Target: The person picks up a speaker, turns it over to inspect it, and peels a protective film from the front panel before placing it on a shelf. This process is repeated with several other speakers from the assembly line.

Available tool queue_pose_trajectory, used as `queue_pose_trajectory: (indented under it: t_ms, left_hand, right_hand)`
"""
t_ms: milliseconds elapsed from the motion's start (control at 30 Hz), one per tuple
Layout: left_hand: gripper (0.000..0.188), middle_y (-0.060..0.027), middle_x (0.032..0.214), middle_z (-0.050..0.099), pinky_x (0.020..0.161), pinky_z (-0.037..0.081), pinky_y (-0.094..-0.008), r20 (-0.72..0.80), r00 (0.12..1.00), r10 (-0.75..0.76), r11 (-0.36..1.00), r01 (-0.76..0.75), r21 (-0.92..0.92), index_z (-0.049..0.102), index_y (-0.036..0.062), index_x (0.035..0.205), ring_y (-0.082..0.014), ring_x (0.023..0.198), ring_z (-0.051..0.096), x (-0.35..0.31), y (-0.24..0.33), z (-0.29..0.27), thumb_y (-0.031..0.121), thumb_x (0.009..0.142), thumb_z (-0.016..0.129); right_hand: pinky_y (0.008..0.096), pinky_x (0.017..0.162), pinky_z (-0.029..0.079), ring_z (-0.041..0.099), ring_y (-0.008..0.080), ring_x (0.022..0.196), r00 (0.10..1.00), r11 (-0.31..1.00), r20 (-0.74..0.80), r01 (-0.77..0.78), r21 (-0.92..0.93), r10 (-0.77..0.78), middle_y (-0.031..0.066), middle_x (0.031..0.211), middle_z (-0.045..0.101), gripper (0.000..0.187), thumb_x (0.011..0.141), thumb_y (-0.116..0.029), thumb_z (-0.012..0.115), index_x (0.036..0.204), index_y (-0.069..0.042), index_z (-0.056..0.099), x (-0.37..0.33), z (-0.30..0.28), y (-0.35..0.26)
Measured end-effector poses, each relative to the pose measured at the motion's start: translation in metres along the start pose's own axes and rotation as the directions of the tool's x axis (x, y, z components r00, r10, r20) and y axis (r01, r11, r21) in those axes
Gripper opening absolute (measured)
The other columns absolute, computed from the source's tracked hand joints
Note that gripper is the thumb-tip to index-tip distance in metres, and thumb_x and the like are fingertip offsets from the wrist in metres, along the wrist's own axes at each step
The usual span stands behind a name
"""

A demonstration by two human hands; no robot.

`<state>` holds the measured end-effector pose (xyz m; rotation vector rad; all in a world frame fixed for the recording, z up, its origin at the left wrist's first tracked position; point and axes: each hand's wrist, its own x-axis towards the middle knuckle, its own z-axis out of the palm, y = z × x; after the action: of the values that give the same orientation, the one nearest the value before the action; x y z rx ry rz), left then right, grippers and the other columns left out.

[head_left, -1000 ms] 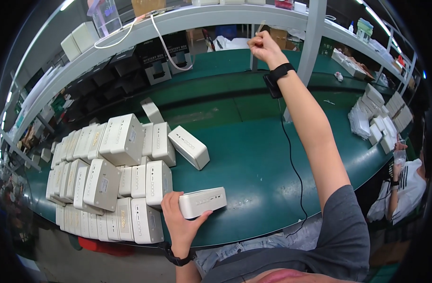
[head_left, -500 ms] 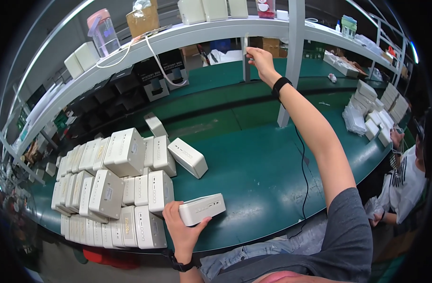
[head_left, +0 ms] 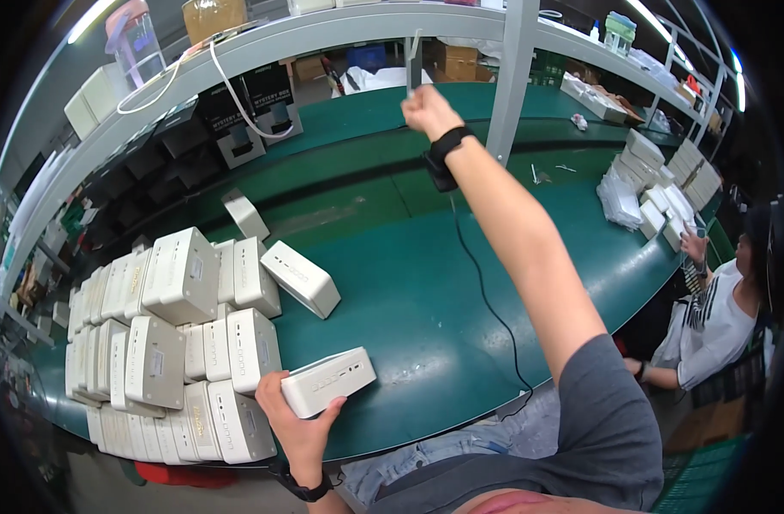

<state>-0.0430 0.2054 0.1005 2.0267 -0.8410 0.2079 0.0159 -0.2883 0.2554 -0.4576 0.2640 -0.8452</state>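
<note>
My left hand [head_left: 296,421] grips the near left end of an off-white box-shaped device [head_left: 330,383], fingers behind and thumb along its front. A row of buttons and small ports shows on the device's narrow face; it rests tilted on the green table. Farther off, my right hand [head_left: 429,111] is raised with its fingers closed, just below a thin pale strip [head_left: 417,47] by a grey post. Whatever those fingers may hold is hidden. From beneath my right wrist a thin black cable [head_left: 486,291] trails down to the table's near edge; its upper end is out of sight.
Stacked off-white devices [head_left: 182,274] fill the table's left side, with one leaning apart [head_left: 301,278]. A grey upright [head_left: 513,86] supports the shelf [head_left: 323,36] ahead. Wrapped white boxes [head_left: 619,199] stand at right beside a seated person [head_left: 721,321]. Dark printed cartons [head_left: 246,111] are behind.
The whole view has shifted. My right hand has dropped from the pale strip and changed from a pinch to a closed fist. The cable's upper part has swung left; my left hand keeps its hold.
</note>
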Motion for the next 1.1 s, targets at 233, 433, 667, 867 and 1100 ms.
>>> queue_pose_trajectory:
  t_ms: [233,433,667,867,1100]
  left_hand:
    - [0.074,-0.0154,0.110,0.043,0.092,0.037,-0.0392,0.028,0.998,-0.053,0.999,0.053,-0.004,0.042,0.0015,0.117,-0.0333,0.104,0.044,0.008,-0.006,0.009,0.021,0.058,0.084]
    - [0.075,-0.0165,0.111,0.045,0.093,0.037,-0.0397,0.010,0.991,-0.134,0.989,0.135,-0.064,0.043,0.0005,0.118,-0.0336,0.107,0.044,0.011,-0.002,0.009,0.025,0.060,0.083]
    - [0.077,-0.0158,0.116,0.046,0.095,0.037,-0.0427,0.039,0.997,0.061,0.998,-0.060,-0.030,0.045,0.0022,0.119,-0.0344,0.111,0.044,0.009,0.005,0.015,0.029,0.058,0.084]
    - [0.080,-0.0138,0.119,0.047,0.096,0.037,-0.0455,0.069,0.982,0.173,0.985,-0.173,-0.011,0.045,0.0038,0.120,-0.0348,0.113,0.043,0.006,0.006,0.017,0.031,0.056,0.085]
    - [0.081,-0.0130,0.119,0.047,0.096,0.035,-0.0454,0.058,0.983,0.176,0.984,-0.174,-0.032,0.046,0.0044,0.123,-0.0346,0.116,0.042,0.002,0.005,0.016,0.032,0.057,0.083]
  right_hand:
    - [0.0174,0.041,0.028,0.030,0.0066,0.050,0.714,0.730,0.159,-0.676,-0.100,0.682,-0.0028,0.061,0.034,0.012,0.096,-0.013,0.048,0.092,-0.002,0.051,-0.083,-0.072,0.066]
    - [0.0178,0.041,0.028,0.031,0.0053,0.054,0.346,0.429,0.254,-0.697,-0.575,0.903,-0.0020,0.069,0.037,0.023,0.096,-0.016,0.046,0.112,-0.001,0.053,-0.215,-0.056,0.097]
    - [0.0205,0.061,0.039,0.047,0.0061,0.073,0.479,0.397,0.356,0.017,-0.918,0.802,-0.0002,0.088,0.050,0.012,0.088,-0.015,0.059,0.090,-0.004,0.061,-0.258,-0.044,0.147]
    - [0.0220,0.077,0.041,0.051,0.0083,0.084,0.444,0.443,0.390,-0.017,-0.896,0.807,0.0023,0.097,0.053,0.009,0.086,-0.013,0.062,0.084,-0.004,0.062,-0.268,-0.049,0.151]
    - [0.0222,0.077,0.042,0.052,0.0089,0.085,0.462,0.431,0.415,0.077,-0.899,0.784,0.0035,0.100,0.054,0.008,0.085,-0.010,0.064,0.088,-0.003,0.062,-0.278,-0.058,0.155]
